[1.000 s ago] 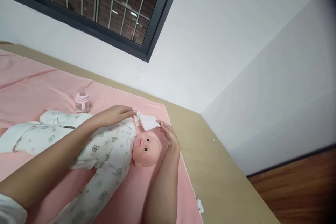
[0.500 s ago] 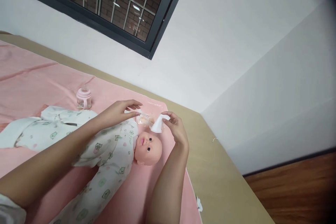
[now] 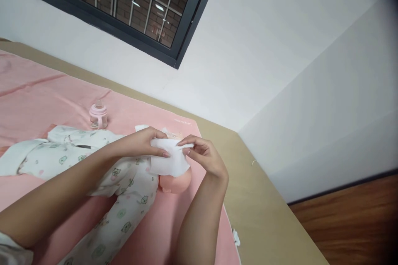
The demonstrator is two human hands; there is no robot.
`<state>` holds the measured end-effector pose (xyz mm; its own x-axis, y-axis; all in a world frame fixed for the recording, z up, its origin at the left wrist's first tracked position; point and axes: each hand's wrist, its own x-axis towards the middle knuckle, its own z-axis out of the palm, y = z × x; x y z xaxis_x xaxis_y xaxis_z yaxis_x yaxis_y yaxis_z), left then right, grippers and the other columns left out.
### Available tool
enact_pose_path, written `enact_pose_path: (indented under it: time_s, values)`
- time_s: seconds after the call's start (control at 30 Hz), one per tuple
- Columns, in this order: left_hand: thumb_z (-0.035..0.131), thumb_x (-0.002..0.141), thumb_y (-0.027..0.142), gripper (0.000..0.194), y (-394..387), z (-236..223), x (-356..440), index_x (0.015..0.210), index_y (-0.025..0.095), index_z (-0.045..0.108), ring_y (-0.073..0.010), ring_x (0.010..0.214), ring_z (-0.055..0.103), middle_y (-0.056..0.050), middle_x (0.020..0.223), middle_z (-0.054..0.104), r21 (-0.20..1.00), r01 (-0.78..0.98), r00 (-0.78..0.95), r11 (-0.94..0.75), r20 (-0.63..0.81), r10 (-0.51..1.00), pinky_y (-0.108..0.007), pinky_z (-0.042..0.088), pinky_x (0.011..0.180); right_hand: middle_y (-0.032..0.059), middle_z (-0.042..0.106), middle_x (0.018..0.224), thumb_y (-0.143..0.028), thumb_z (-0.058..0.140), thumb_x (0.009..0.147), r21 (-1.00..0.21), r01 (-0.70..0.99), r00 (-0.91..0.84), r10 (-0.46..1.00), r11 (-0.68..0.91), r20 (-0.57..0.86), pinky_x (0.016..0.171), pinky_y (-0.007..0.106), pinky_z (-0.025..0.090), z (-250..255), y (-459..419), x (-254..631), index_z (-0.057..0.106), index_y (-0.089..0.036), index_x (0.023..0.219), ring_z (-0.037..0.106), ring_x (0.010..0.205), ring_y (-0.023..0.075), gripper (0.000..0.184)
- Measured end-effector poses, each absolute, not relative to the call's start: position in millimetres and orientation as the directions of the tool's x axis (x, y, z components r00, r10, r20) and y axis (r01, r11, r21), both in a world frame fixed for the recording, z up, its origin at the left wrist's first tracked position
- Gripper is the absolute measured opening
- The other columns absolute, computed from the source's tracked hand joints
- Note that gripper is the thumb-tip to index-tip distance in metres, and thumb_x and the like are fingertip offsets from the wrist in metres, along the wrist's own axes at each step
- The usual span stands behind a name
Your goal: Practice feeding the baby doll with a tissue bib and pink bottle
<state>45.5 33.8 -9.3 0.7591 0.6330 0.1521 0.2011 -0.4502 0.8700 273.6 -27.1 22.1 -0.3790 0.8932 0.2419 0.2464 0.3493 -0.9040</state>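
Observation:
A white wipe (image 3: 170, 160) is spread between my two hands, above the head of a baby doll (image 3: 175, 184). My left hand (image 3: 148, 143) pinches its left part, thumb on top. At the upper right, my right hand (image 3: 205, 155) grips the wipe's edge with bent fingers. The doll's face is hidden behind the wipe; its lower head still shows. It lies on its back in white clothes with a green print. Behind the wipe, a clear packet (image 3: 172, 134) is partly covered by my hands.
A pink baby bottle (image 3: 98, 116) with a handle stands on the pink sheet (image 3: 146, 109) at the left. The sheet lies on a tan surface (image 3: 258, 198) beside white walls. A small white crumpled piece (image 3: 236, 238) sits by the sheet's right edge. A barred window is above.
The wipe, bunched in my right hand before, is now unfolded and hides the doll's face. My left hand has moved from beside the packet to grip the wipe.

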Motion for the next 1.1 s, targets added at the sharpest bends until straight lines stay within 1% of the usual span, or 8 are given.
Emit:
enact_pose_path:
  time_s: [0.1,0.23,0.33,0.47,0.53,0.6,0.87,1.1]
  values:
    - [0.069,0.076,0.053,0.036,33.1,-3.1,38.1,0.08,0.017,0.066,-0.0215,0.082,0.061,-0.003,0.091,0.065,0.884,0.141,0.771,-0.446,0.184,0.609,-0.028,0.049,0.069,0.0047,0.068,0.098,-0.034,0.07,0.08,-0.906,0.22,-0.361,0.893,0.362,0.269,0.085,0.036,0.05,16.6,-23.3,281.0,0.072,-0.025,0.096,0.062,0.092,0.02,0.019]
    - [0.069,0.076,0.046,0.028,30.6,6.6,26.5,0.09,0.022,0.072,-0.0265,0.117,0.052,-0.004,0.128,0.057,0.845,0.064,0.751,-0.531,0.31,0.583,-0.03,0.046,0.091,0.0059,0.068,0.102,-0.037,0.072,0.078,-0.937,0.122,-0.269,0.92,0.327,0.286,0.092,0.041,0.049,2.1,-12.6,299.3,0.069,-0.024,0.103,0.064,0.094,0.0213,0.028]
    - [0.069,0.077,0.045,0.025,30.4,10.3,19.7,0.089,0.023,0.073,-0.0276,0.123,0.049,-0.002,0.136,0.052,0.82,0.098,0.747,-0.564,0.314,0.586,-0.032,0.043,0.098,0.0061,0.068,0.102,-0.041,0.074,0.074,-0.958,-0.033,-0.207,0.935,0.286,0.286,0.094,0.042,0.048,-16.5,0.2,315.8,0.068,-0.024,0.103,0.064,0.091,0.0208,0.034]
    - [0.068,0.078,0.047,0.029,30.2,5.7,22.9,0.088,0.02,0.069,-0.0219,0.088,0.062,-0.003,0.097,0.067,0.878,0.161,0.806,-0.45,0.147,0.574,-0.026,0.049,0.07,0.0059,0.067,0.103,-0.045,0.075,0.069,-0.963,-0.204,-0.13,0.97,0.178,0.207,0.096,0.042,0.047,-56.0,20.9,333.4,0.066,-0.025,0.106,0.064,0.089,0.0198,0.043]
    - [0.067,0.077,0.049,0.033,28.8,-0.6,31.5,0.076,0.017,0.063,-0.0175,0.068,0.058,0.0,0.074,0.06,0.883,0.214,0.817,-0.418,0.073,0.572,-0.023,0.042,0.056,0.0061,0.067,0.105,-0.045,0.075,0.068,-0.962,-0.251,-0.1,0.985,0.109,0.137,0.098,0.043,0.046,-81.0,29.9,338.5,0.065,-0.025,0.108,0.064,0.091,0.0204,0.046]
    - [0.066,0.076,0.047,0.033,26.6,-8.6,42.6,0.069,0.017,0.056,-0.0159,0.064,0.054,0.002,0.067,0.054,0.853,0.269,0.808,-0.446,0.053,0.587,-0.023,0.036,0.052,0.0061,0.068,0.108,-0.044,0.074,0.068,-0.953,-0.298,-0.08,0.994,0.044,0.071,0.1,0.043,0.046,-106.5,36.6,341.2,0.064,-0.025,0.111,0.064,0.093,0.0204,0.047]
    - [0.055,0.073,0.028,0.011,16.9,-29.0,69.2,0.066,0.019,0.053,-0.0216,0.072,0.058,0.001,0.072,0.061,0.665,0.433,0.769,-0.608,0.079,0.634,-0.028,0.036,0.058,0.0056,0.068,0.116,-0.039,0.069,0.076,-0.912,-0.401,-0.141,0.989,-0.088,-0.034,0.104,0.046,0.044,-153.9,48.7,341.6,0.064,-0.025,0.112,0.065,0.106,0.0228,0.039]
    - [0.049,0.073,0.016,0.012,13.0,-34.5,72.4,0.063,0.018,0.043,-0.0183,0.064,0.05,0.001,0.063,0.054,0.501,0.472,0.795,-0.725,0.114,0.596,-0.042,0.035,0.086,0.0059,0.069,0.115,-0.039,0.07,0.075,-0.912,-0.391,-0.167,0.984,-0.127,-0.066,0.105,0.044,0.043,-150.9,52.0,338.8,0.064,-0.024,0.112,0.067,0.104,0.0225,0.04]
